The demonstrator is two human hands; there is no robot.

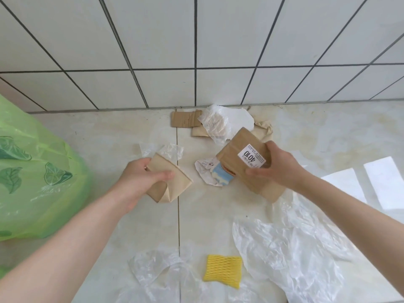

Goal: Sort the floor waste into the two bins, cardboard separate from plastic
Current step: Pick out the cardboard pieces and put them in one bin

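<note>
Pale tiled floor (153, 132) meets a white tiled wall. At far left stands one green bag (32, 171), apparently a bin liner. The left hand (142, 178) grasps a folded brown piece (168, 184); the right hand (277, 169) grasps a labelled carton (247, 162), fingers curled round each. Recommended: keep both cardboard items together and drop them in one bin, clear of film. Remaining: one cardboard scrap (185, 119) by the wall, one yellow foam net (223, 270), several clear plastic sheets (284, 248).
</note>
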